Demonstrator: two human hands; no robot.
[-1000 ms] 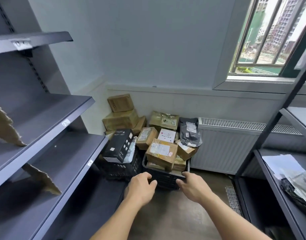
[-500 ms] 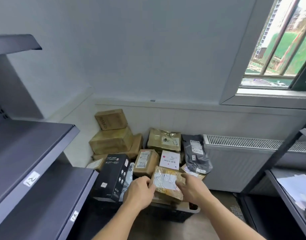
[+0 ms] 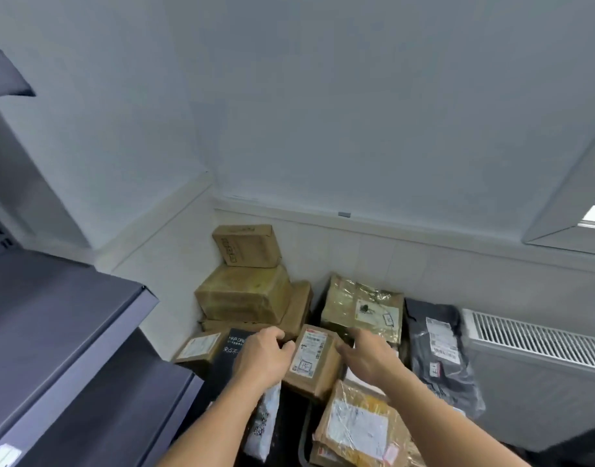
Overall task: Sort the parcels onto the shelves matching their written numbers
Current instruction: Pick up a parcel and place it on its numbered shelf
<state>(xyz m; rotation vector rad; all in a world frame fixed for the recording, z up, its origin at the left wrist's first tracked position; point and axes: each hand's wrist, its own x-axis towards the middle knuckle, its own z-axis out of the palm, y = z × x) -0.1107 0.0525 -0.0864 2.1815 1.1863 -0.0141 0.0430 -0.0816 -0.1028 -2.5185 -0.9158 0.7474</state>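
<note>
- Box (image 3: 311,360): small brown carton between the two grips, resting on the pile, not yet lifted. The handwritten number on its label (image 3: 306,357) is too small to read.
- Left grip (image 3: 262,360): fingers curled at the box's left edge, with the thumb against it.
- Right grip (image 3: 367,364): fingers laid on the box's right edge. The thumb is hidden, so I cannot tell whether it clamps.
- Black box (image 3: 230,348): under the left grip.
- Taped parcel (image 3: 360,429): just nearer than the right grip.
- Gold parcel (image 3: 360,303): just beyond the right grip.
- Dark bag (image 3: 439,348): right of the right grip.
- Cartons (image 3: 245,293): stacked beyond the left grip.
- Shelf (image 3: 53,315): well left of the left grip.
- Progress, judged: early. One pick is under way and its number is unread. All the listed parcels are still to be shelved.
</note>
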